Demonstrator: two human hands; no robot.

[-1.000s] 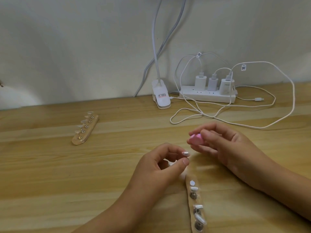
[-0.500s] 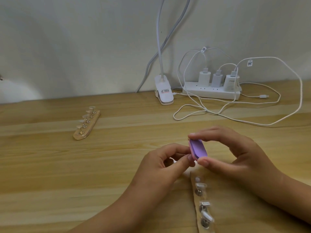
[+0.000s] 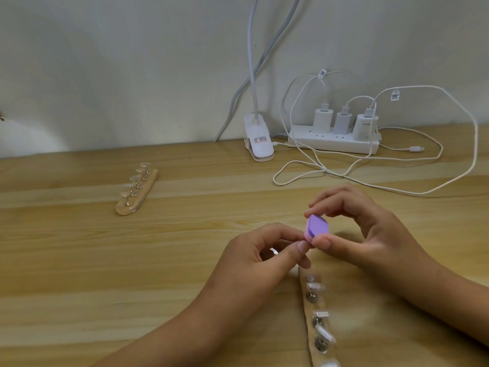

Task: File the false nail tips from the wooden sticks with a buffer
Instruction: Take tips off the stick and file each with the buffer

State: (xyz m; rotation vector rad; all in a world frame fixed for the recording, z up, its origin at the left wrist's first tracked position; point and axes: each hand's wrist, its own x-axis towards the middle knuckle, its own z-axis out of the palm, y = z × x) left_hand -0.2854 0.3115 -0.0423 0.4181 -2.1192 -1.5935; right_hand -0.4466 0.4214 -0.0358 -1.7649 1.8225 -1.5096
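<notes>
Fingers point(image 3: 338, 202) of my right hand point(image 3: 370, 234) grip the buffer point(image 3: 318, 225) — apart a second ago, now turned purple-face out and pressed against my left hand point(image 3: 259, 258), which pinches the hidden nail tip — filing starts, I judge, just above the near wooden stick point(image 3: 317, 311).

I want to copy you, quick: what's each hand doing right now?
Left hand: pinching a small shiny piece, mostly hidden.
Right hand: holding the small purple buffer block.

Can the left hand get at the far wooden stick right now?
Probably yes: only bare table lies between the left hand and that far wooden stick. But its fingers are busy pinching what looks like a nail tip at the buffer, so it isn't free.
</notes>
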